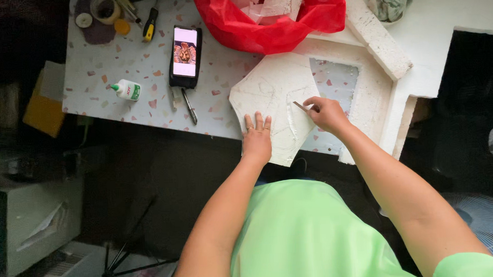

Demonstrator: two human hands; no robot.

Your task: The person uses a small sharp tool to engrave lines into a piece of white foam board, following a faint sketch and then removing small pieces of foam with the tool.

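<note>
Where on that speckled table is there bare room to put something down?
The widest bare stretch of the table lies between the glue bottle, the phone and the tape roll. A smaller patch sits between the phone and the foam sheet. It is crowded around the red bag and both hands.

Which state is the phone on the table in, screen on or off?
On. The phone lies flat on the speckled table and its screen shows a bright, colourful picture.
</note>
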